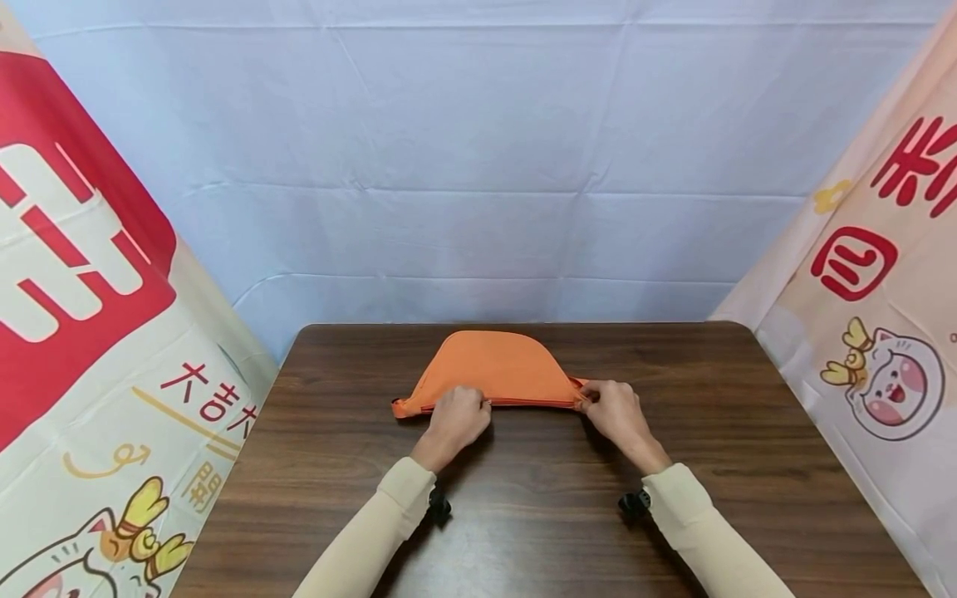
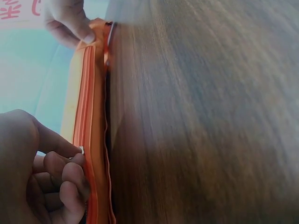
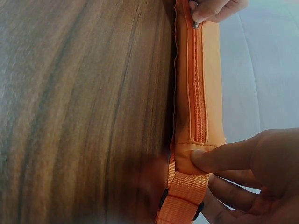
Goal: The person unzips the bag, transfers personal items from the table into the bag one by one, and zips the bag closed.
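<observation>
An orange fabric waist bag lies on the dark wood table, its zipper edge facing me. My left hand pinches the small metal zipper pull left of the bag's middle. My right hand pinches the bag's right end, thumb pressed on the fabric just above the orange webbing strap. In the left wrist view, the right hand's fingers hold the far end of the bag. The zipper looks closed between the two hands.
A pale blue cloth hangs behind the table. Printed banners stand at the left and the right. A black buckle shows under the strap. Bare wood lies in front of the bag.
</observation>
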Demonstrator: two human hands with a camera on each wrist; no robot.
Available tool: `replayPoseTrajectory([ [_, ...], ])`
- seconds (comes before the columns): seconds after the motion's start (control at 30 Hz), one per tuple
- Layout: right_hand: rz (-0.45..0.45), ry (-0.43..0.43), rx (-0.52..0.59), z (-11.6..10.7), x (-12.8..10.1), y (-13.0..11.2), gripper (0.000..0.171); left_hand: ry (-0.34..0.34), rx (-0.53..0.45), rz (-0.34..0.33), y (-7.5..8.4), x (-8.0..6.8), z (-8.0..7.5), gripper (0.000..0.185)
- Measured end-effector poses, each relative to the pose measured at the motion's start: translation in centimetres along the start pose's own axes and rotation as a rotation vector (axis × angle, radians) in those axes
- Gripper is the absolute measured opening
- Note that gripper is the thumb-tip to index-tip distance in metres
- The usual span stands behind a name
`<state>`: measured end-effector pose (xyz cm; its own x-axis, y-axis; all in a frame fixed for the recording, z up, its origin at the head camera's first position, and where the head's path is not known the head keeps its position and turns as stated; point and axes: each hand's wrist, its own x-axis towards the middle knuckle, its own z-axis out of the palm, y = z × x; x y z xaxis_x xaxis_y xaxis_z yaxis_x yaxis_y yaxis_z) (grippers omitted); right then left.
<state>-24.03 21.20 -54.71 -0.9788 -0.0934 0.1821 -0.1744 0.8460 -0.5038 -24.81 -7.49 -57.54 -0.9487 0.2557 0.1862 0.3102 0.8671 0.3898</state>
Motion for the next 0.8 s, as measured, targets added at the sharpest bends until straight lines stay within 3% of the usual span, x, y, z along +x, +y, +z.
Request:
replayPoseTrajectory([
  [0.47, -0.010, -0.006, 0.002, 0.0, 0.0, 0.1, 0.006, 0.007, 0.001, -0.032, -1.0, -0.5, -0.5, 0.044],
  [0.8, 0.002, -0.019, 0.011, 0.0, 0.0, 0.1, 0.004, 0.020, -0.008, -0.048, -1.3, -0.9, -0.8, 0.033],
])
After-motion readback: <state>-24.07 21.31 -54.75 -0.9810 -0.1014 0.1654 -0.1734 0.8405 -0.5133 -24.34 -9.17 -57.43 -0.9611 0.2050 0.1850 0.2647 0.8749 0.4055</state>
